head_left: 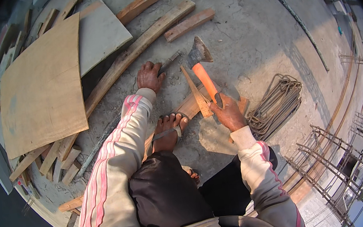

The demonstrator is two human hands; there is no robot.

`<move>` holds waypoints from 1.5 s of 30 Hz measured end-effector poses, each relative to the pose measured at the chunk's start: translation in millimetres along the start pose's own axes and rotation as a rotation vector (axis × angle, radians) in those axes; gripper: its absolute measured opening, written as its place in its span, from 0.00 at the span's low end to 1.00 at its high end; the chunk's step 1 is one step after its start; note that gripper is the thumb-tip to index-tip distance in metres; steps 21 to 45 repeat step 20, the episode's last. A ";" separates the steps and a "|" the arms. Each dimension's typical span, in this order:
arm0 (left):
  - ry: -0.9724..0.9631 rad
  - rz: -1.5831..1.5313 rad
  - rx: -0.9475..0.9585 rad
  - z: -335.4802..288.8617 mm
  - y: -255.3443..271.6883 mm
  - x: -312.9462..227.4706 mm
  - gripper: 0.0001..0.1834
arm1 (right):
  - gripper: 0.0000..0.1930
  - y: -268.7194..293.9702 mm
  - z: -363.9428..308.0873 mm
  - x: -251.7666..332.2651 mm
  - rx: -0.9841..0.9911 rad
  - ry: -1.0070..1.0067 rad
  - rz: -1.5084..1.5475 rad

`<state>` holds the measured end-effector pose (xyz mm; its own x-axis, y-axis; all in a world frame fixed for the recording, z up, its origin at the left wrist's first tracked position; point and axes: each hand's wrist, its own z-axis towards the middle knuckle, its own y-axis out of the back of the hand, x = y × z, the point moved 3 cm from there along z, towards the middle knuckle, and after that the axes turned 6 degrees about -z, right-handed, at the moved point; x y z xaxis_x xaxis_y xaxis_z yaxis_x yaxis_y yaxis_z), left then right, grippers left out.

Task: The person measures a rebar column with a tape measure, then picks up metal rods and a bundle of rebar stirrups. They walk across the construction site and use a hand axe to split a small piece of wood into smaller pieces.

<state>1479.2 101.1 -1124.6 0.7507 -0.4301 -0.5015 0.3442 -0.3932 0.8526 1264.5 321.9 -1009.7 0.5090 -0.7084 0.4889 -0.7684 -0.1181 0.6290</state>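
Observation:
My right hand (228,112) is wrapped round the orange handle of a hatchet (205,78); its dark steel head points away from me. A thin tapered piece of wood (195,92) stands beside the handle, its lower end close to my right hand. I cannot tell whether my fingers touch it. Farther left, my left hand (150,76) is low over the concrete, its fingers curled round the near end of a narrow, dark, chisel-like tool (170,61). Between my hands, my sandalled foot (166,133) rests on a wooden plank (195,102).
Plywood sheets (43,86) cover a lumber pile at the left. A long beam (135,48) and a short wood block (189,24) lie beyond my hands. To the right are bundled bent steel rods (275,101), a rod (299,25) and rebar cages (338,170).

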 end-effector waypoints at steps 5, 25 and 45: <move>0.046 -0.066 -0.023 -11.0 1.1 13.5 0.27 | 0.26 -1.3 3.4 13.5 -0.043 0.061 -0.156; 0.105 -0.103 -0.147 -68.2 2.2 56.5 0.25 | 0.17 -7.1 83.0 66.8 -0.113 0.557 -0.356; 0.105 -0.103 -0.147 -68.2 2.2 56.5 0.25 | 0.17 -7.1 83.0 66.8 -0.113 0.557 -0.356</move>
